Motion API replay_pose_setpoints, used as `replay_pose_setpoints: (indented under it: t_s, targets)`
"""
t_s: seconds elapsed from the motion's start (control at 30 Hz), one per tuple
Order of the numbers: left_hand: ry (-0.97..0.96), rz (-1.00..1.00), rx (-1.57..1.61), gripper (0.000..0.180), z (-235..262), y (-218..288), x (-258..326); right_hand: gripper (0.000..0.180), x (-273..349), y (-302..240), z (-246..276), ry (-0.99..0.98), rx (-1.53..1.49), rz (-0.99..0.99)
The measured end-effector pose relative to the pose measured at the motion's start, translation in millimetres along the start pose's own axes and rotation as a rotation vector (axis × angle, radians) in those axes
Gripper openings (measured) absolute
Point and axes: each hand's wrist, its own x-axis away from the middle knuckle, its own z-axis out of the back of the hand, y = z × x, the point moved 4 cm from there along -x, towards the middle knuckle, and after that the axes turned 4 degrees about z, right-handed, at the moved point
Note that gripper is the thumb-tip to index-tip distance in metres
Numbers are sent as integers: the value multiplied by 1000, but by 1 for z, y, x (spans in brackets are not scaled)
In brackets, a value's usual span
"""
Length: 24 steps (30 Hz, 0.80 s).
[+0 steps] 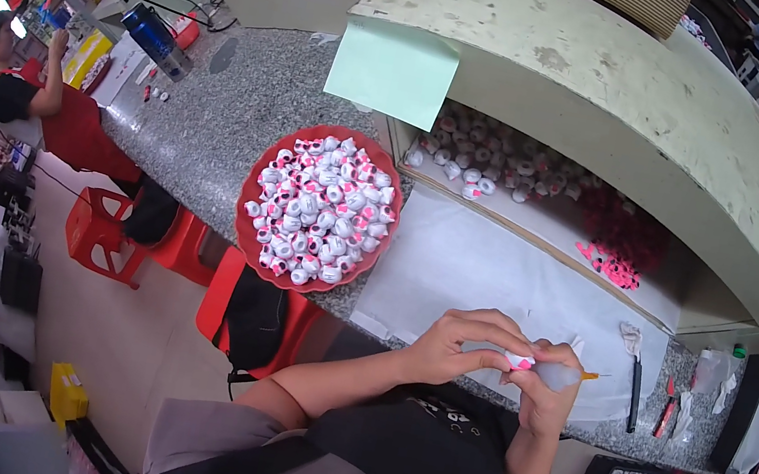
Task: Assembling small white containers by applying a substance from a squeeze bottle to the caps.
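Between the fingertips of my left hand (459, 349) is a small white-and-pink figure piece (520, 361). My right hand (547, 394) meets it from the other side, its fingers touching or very near the piece. That same hand is closed round a translucent squeeze bottle (560, 377), whose thin yellow tip (590, 376) points right. Both hands are over the front edge of a white paper sheet (458, 251). Left of the sheet, a red scalloped bowl (241, 231) is heaped with similar white-and-pink pieces (324, 207).
Beyond the paper, a cream shelf (570, 78) holds white pieces (485, 159) and bright pink bits (613, 266). A black-handled brush (634, 394) and red tool (666, 415) lie at right. A blue bottle (156, 38) stands far left, near a seated person (20, 87). Red stools (106, 235) are left.
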Motion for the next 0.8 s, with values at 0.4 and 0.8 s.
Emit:
replay_pose_setpoints:
  t_s: [0.4, 0.8]
  targets:
    - [658, 32, -1205, 26, 145, 24, 61, 52, -9, 21, 16, -107, 384, -137]
    - [299, -186, -1320, 21, 56, -84, -145, 28, 9, -14, 46, 117, 271, 3]
